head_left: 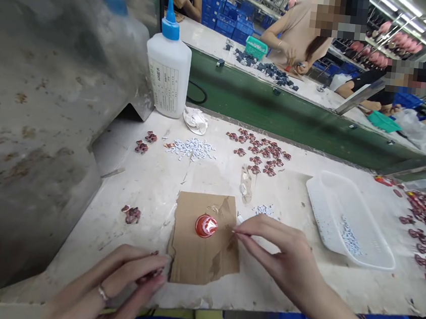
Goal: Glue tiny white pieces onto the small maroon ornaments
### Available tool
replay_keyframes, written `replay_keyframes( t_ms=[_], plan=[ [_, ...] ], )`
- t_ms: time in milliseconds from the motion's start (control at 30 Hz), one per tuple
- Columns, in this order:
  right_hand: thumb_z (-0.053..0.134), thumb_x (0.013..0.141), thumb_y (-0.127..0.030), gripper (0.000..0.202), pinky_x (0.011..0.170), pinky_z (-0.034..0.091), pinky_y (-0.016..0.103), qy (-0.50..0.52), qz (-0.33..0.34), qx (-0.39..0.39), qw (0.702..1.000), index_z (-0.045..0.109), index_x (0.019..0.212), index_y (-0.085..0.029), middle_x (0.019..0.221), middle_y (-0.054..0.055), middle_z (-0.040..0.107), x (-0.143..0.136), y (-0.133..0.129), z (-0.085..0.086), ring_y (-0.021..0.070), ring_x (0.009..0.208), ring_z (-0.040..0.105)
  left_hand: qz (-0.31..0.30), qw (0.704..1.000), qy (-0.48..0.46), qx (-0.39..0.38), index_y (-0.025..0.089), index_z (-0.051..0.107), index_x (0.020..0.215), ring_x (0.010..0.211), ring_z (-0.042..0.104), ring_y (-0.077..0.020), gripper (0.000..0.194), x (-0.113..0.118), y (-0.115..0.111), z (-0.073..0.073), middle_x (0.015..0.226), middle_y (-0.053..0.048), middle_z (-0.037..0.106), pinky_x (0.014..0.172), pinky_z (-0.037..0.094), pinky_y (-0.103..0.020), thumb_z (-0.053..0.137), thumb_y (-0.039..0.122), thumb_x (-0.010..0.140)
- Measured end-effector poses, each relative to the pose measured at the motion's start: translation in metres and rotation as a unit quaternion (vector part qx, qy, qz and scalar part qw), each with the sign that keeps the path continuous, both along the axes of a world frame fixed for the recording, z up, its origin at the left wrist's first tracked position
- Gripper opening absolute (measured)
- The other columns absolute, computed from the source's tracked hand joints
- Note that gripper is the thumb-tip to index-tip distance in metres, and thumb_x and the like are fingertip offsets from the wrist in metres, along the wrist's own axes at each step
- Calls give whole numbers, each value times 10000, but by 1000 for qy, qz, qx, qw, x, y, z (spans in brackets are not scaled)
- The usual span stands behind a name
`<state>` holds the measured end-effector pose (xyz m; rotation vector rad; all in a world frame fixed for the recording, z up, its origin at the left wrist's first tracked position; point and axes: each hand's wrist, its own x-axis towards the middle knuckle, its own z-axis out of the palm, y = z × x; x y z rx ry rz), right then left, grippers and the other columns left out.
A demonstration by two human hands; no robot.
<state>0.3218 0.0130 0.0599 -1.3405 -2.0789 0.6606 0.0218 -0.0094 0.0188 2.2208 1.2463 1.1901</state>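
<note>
My left hand, with a ring on one finger, is closed around a small dark-red figure piece that is mostly hidden by the fingers. Over the right edge of a brown cardboard piece, my right hand is pinched at thumb and forefinger; whatever lies between the tips is too small to name. A round red cap-like dish with shiny liquid sits on the cardboard. Just beyond my right hand lies a little pile of pale blue-white bits. Left of the cardboard is another dark-red piece.
A white bottle with a blue nozzle stands beside a metal housing at left. Farther back lie more pale bits and several dark-red pieces. A white plastic tray is at right. Co-workers sit beyond the green divider.
</note>
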Motion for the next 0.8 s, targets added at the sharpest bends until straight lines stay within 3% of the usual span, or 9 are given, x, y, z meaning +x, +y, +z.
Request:
replay_keyframes(
  t_ms=[133, 200, 267, 333, 433, 533, 633, 800],
  plan=[
    [617, 982, -70, 194, 786, 549, 204, 25, 16, 20, 999, 713, 1068, -215, 998, 3, 761, -24, 9, -6, 103, 886, 715, -19, 999, 19, 23, 197, 648, 1264, 987, 707, -32, 306, 2, 4, 3, 1155, 17, 693, 1020, 486, -47, 647, 207, 958],
    [618, 981, -71, 183, 776, 549, 211, 20, 22, 24, 999, 714, 1060, -205, 1001, 13, 757, -27, 11, -8, 108, 882, 709, -34, 999, 9, 23, 200, 657, 1241, 928, 695, -7, 287, 0, 2, 4, 1065, 22, 685, 925, 509, -17, 597, 137, 968],
    [617, 980, -68, 185, 757, 548, 219, 9, 31, 26, 999, 719, 1061, -200, 997, 22, 749, -28, 12, -8, 114, 869, 700, -2, 1000, -2, 1, 217, 681, 1175, 859, 663, 10, 250, 0, 0, 4, 994, 17, 631, 818, 517, -18, 592, 116, 964],
    [621, 979, -70, 187, 748, 551, 229, 2, 34, 29, 999, 725, 1065, -199, 995, 28, 744, -28, 12, -8, 120, 864, 696, 27, 1000, 3, 2, 216, 694, 1139, 904, 656, 0, 233, 3, -2, 5, 1040, 7, 621, 855, 517, -42, 607, 109, 951],
    [631, 969, -63, 207, 764, 563, 236, 30, 21, 30, 999, 728, 1081, -208, 1006, 30, 756, -30, 10, -7, 125, 887, 707, 21, 1000, 7, 22, 191, 667, 1215, 988, 678, -17, 283, 10, -3, 8, 1147, 19, 680, 968, 502, -48, 601, 104, 954],
    [665, 938, -66, 203, 764, 579, 232, 101, -23, -2, 995, 746, 1018, -234, 952, 3, 780, -33, 6, -3, 122, 863, 724, 27, 999, -9, -29, 206, 643, 1254, 906, 670, 31, 301, 18, -4, 11, 1072, 22, 659, 887, 484, 7, 541, 105, 990],
    [708, 906, -95, 175, 720, 590, 207, 163, -61, -54, 983, 761, 936, -260, 893, -22, 791, -38, 1, 2, 113, 816, 735, -13, 999, -7, -38, 218, 633, 1269, 918, 677, 33, 319, 25, -4, 11, 1119, 4, 626, 860, 504, 5, 526, 97, 994],
    [686, 892, -48, 224, 727, 603, 212, 195, -31, -55, 979, 764, 964, -245, 892, -6, 780, -49, -10, 9, 118, 828, 741, -18, 996, -63, -66, 235, 637, 1188, 932, 710, -9, 286, 35, -7, 10, 1050, 70, 716, 906, 544, -46, 678, 130, 926]
  ],
)
